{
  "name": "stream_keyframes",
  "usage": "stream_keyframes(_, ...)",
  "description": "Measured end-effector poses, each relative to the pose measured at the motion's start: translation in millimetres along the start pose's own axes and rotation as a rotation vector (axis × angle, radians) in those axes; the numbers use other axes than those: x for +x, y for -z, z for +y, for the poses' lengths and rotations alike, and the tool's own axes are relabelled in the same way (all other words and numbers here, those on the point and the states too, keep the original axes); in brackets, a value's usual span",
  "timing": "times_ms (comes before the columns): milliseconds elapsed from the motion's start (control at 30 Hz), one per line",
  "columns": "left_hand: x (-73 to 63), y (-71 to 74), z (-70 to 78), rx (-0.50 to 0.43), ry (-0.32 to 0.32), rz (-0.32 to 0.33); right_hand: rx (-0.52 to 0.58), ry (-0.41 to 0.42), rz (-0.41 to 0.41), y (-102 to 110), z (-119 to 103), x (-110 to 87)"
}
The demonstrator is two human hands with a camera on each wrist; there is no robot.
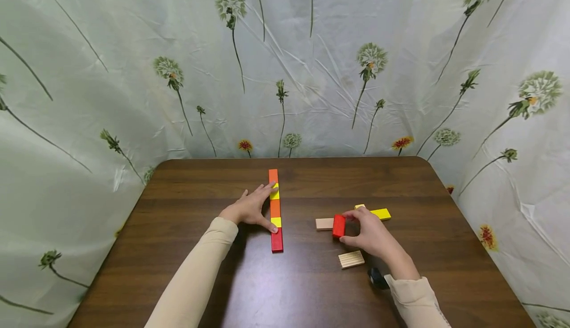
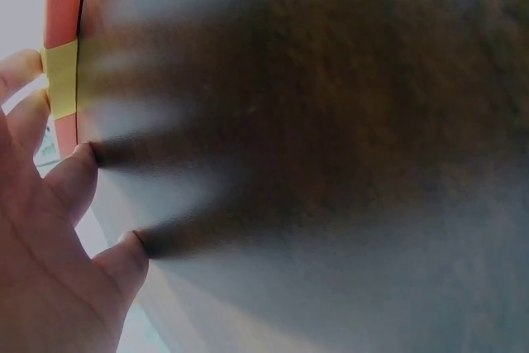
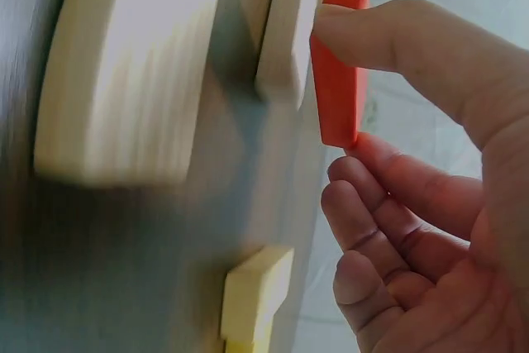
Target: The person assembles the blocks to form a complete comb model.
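Observation:
A straight row of flat blocks runs away from me: a red block (image 1: 277, 242) at the near end, then yellow, orange (image 1: 275, 209), yellow and orange (image 1: 273, 175). My left hand (image 1: 250, 208) lies at the row's left side with spread fingers. Its thumb touches the nearer yellow block (image 1: 276, 222), and a fingertip rests on the farther yellow block (image 2: 62, 80). To the right, my right hand (image 1: 374, 234) pinches a second red block (image 3: 337, 88) between thumb and fingertips, above the table. Just left of that block lies a plain wooden block (image 1: 323, 224), its right end hidden.
Nearer me on the brown table (image 1: 311, 288) lies a grooved wooden block (image 1: 351, 259). Beyond the right hand are a yellow block (image 1: 381, 214) and a pale block (image 1: 359, 207), both partly covered. A flowered curtain (image 1: 320, 70) hangs behind the table's far edge.

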State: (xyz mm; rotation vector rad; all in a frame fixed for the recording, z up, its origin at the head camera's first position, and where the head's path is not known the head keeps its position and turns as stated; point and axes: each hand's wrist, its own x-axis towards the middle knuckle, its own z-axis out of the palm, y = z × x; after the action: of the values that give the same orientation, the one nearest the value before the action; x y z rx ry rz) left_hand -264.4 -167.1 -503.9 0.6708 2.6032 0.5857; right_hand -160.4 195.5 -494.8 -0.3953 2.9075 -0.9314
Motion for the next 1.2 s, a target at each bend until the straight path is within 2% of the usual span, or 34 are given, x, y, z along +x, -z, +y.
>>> stream_keyframes(200, -0.1, 1.5, 0.0, -0.010, -0.001, 0.000, 0.044, 0.068, -0.019, -9.8, -22.3, -7.8)
stream_keyframes(400, 0.3, 2.7, -0.9, -0.008, -0.001, 0.004, 0.037, 0.156, -0.061, -24.9, -43.9, -13.4)
stream_keyframes(567, -0.1, 1.8, -1.1, -0.012, 0.004, 0.004, 0.052, 0.174, -0.104, -40.6, -58.0, -17.7)
stream_keyframes(733, -0.4, 1.2, -1.5, -0.009, 0.006, 0.003, 0.089, 0.221, -0.131, -55.8, -64.7, -19.8)
stream_keyframes(933, 0.4, -0.2, -2.9, 0.001, 0.004, 0.000, 0.118, 0.223, -0.166, -66.9, -71.5, -22.0)
stream_keyframes(1200, 0.5, -0.1, -1.9, -0.004, -0.001, 0.008, 0.114, 0.269, -0.163, -74.7, -77.7, -21.4)
